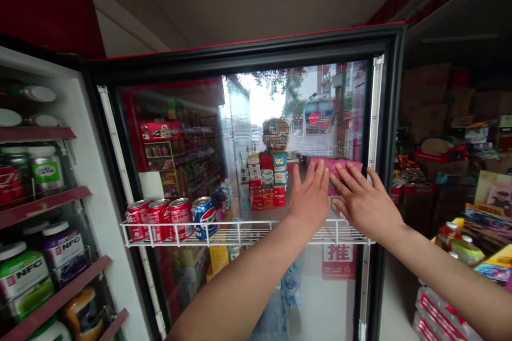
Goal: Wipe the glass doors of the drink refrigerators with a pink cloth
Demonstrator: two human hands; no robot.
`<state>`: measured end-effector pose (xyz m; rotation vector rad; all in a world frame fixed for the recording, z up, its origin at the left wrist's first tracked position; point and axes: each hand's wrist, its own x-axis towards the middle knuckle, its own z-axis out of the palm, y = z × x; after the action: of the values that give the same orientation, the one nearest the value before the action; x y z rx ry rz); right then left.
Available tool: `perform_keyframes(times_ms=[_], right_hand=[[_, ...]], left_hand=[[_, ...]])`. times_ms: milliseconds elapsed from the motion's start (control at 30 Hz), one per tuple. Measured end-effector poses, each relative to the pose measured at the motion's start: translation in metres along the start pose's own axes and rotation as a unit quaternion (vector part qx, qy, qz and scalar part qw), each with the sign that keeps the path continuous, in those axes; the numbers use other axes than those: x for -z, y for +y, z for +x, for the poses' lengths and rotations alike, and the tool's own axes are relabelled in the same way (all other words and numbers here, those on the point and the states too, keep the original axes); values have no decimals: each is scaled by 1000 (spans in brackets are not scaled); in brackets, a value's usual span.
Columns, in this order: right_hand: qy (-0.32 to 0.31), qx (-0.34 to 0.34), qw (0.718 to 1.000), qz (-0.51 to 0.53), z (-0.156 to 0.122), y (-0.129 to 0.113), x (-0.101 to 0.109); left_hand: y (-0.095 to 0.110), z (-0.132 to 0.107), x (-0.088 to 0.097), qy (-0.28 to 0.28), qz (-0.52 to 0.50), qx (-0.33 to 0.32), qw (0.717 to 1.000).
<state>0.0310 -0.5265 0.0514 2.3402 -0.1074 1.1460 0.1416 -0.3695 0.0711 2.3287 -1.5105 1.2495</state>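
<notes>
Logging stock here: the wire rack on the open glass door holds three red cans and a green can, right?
No: the fourth can is a blue Pepsi can, not green, as the head view shows; the three red cans on the wire rack are right.

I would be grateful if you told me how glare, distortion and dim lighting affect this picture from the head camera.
In the head view, the glass door carries reflections, with a blown-out white patch of sky; the wide lens bends the black door frame; the cartons at right sit dim; the left hand, right hand and pink cloth look sharp.
</notes>
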Motion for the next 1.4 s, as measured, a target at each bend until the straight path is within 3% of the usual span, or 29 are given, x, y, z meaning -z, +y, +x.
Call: perform_keyframes(times_ms=[200, 400, 533, 800, 1000, 1167, 1400], right_hand=[[16, -83, 996, -29, -16, -1, -1], [52, -59, 997, -24, -14, 6, -22], [45, -70, 996, -24, 16, 25, -16], [85, -62, 992, -63, 109, 80, 30], [113, -36, 991, -65, 169, 128, 58], [144, -19, 987, -65, 189, 143, 71], [163, -41, 984, -65, 180, 135, 60]], left_hand=[[32, 19, -8, 26, 37, -2, 999], [27, 32, -16, 61, 46, -19, 997], [11, 60, 1, 97, 21, -21, 995], [-26, 142, 72, 132, 65, -14, 989], [-45, 190, 107, 169, 69, 11, 983], [-50, 205, 112, 180, 73, 16, 981], [-45, 198, 91, 193, 42, 14, 980]])
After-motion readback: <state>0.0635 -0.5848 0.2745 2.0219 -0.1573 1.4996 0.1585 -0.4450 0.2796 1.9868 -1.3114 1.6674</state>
